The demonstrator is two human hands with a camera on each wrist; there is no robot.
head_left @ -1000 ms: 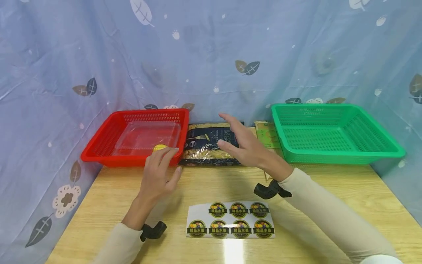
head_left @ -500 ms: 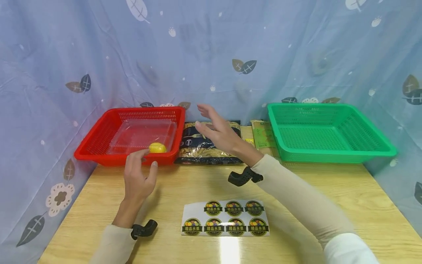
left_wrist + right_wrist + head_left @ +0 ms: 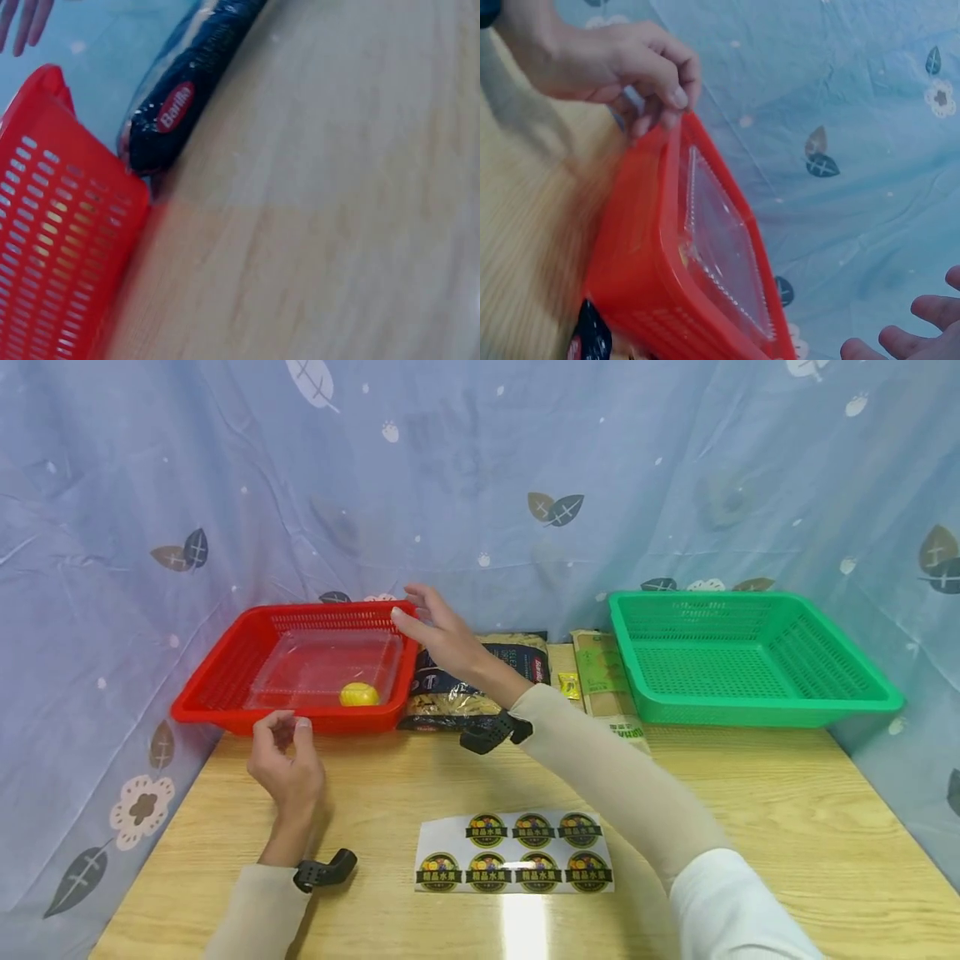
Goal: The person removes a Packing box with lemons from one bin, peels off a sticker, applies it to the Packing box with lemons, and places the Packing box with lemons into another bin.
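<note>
My left hand [image 3: 288, 764], fingers bent, is at the front rim of the red basket [image 3: 300, 722], left of its middle. In the right wrist view the fingertips of that left hand [image 3: 641, 75] overlap a corner of the basket's rim. My right hand [image 3: 442, 631] is raised at the basket's right rim, above the pasta bag [image 3: 517, 664], its fingers spread and holding nothing. Inside the basket lie a clear plastic box [image 3: 330, 656] and a round yellow fruit [image 3: 360, 694] near the front right corner. Only fingertips of the right hand [image 3: 26, 26] show in the left wrist view.
A sheet of round stickers [image 3: 513, 853] lies on the wooden table [image 3: 750, 843] in front. A green basket [image 3: 757, 714] stands at the right, beside a green-and-brown packet [image 3: 603, 672] and a small yellow sachet [image 3: 570, 685]. A blue patterned curtain [image 3: 480, 468] hangs behind.
My left hand has drawn back from the yellow fruit and moved left along the basket's front. My right hand has moved left from over the pasta bag to the basket's right rim.
</note>
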